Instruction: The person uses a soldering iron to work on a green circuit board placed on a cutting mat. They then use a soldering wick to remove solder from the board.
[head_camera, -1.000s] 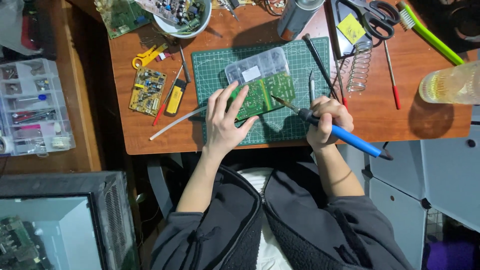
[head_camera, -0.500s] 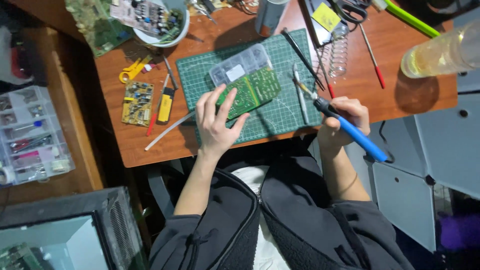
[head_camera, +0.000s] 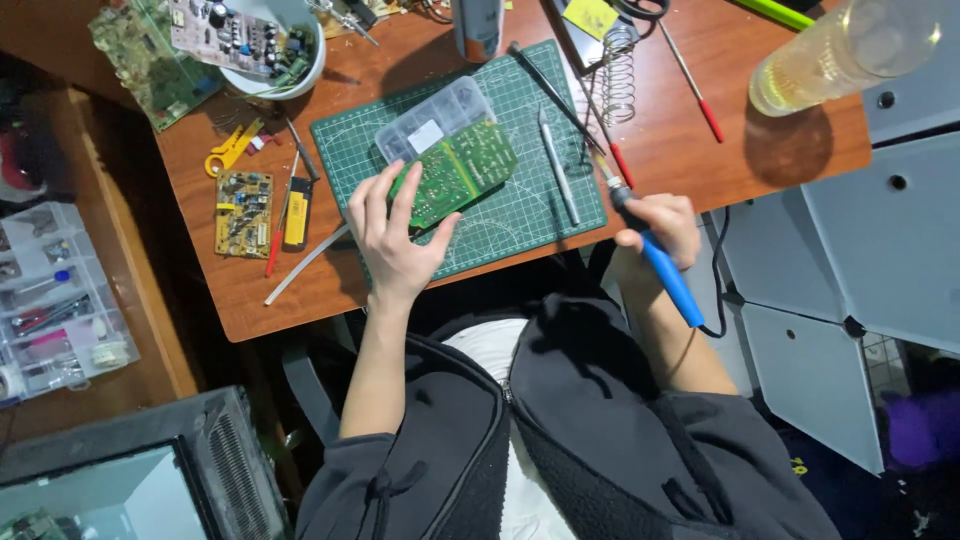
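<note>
While your left hand (head_camera: 392, 240) presses flat on the green circuit board (head_camera: 455, 172), keep those fingers spread wide so the board cannot rock where it leans on the clear plastic parts box (head_camera: 432, 122) at its eleven o'clock. Your right hand (head_camera: 660, 228) is closed around the blue-handled soldering iron (head_camera: 655, 255), its tip pointing toward eleven o'clock and hanging off the board, at the three o'clock edge of the cutting mat (head_camera: 520, 215). My advice is to bring the tip in low and steady, with your wrist braced on the wooden desk (head_camera: 790, 140). The board is thin, rigid and glossy; the mat is matte, rubbery and gridded; the metal coil stand (head_camera: 620, 70) sits at one o'clock.
</note>
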